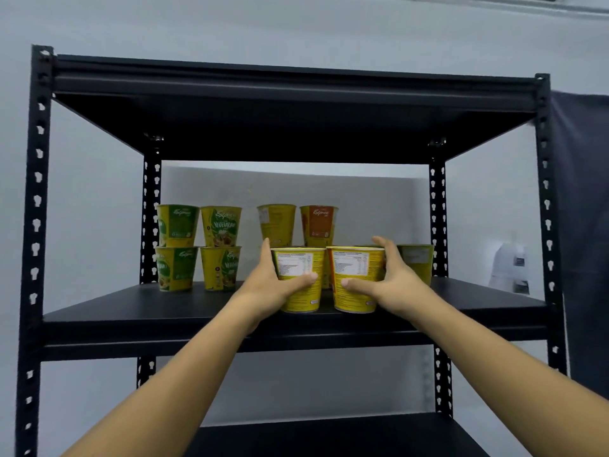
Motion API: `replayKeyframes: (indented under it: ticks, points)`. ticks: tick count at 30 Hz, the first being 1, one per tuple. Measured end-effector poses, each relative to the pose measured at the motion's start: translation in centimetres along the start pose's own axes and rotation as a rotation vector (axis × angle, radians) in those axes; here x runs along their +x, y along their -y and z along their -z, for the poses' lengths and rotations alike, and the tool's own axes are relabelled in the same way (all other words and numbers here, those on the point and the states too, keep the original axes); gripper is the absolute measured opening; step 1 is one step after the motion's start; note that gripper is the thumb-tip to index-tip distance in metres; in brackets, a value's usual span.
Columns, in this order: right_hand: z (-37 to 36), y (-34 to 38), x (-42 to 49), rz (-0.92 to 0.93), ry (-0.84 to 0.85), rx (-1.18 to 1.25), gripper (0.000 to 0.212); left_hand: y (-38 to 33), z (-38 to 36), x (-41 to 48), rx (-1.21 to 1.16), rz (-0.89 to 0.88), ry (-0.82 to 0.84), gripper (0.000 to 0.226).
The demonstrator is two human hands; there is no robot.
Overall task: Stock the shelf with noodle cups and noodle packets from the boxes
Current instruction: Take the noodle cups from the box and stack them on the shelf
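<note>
Currently left hand point(275, 286) is gripping left yellow noodle cup point(301, 291), right hand point(393, 280) gripping right yellow noodle cup point(354, 285), both sitting near the shelf board point(131, 313) front edge; shoving back risks toppling stacked cups point(318, 225) behind.

both hands point(336, 285) grip yellow cups point(326, 278) on shelf point(138, 311)

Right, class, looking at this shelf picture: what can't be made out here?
Head view throughout.
- The boxes and noodle packets: outside the frame.
- Anything behind the left cup and right cup: hidden by them, the left hand and right hand.
- The far-right cup: label blurred, partly behind that hand.
- The bottom shelf: cut off by the lower edge.
</note>
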State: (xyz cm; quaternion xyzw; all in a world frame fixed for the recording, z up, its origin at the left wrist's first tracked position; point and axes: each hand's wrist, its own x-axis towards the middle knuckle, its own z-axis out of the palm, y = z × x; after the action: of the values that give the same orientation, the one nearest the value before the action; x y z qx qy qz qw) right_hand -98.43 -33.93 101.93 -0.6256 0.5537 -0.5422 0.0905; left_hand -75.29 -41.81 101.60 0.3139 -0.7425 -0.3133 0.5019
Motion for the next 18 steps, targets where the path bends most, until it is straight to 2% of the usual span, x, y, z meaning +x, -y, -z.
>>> replayKeyframes:
  ticks: [4,8,13,15,18]
  points:
    - [1.0,-1.0,0.6,-0.014,-0.049,0.012,0.114,0.4,-0.9,1.1,0.059,0.025,0.027,0.095]
    - [2.9,-2.7,1.7,-0.062,-0.091,-0.017,0.113,-0.2,-3.1,2.5,0.116,0.037,0.032,0.102]
    - [5.3,-4.2,3.1,-0.084,-0.115,-0.022,0.089,-1.2,-6.7,4.1,0.099,0.039,0.041,0.072]
    - [6.3,-4.6,3.8,-0.044,-0.119,-0.007,0.073,-1.4,-7.7,4.8,0.101,0.049,0.050,0.072]
    - [7.7,-5.3,6.2,0.013,-0.148,0.002,0.067,-1.4,-8.5,5.8,0.097,0.068,0.063,0.073]
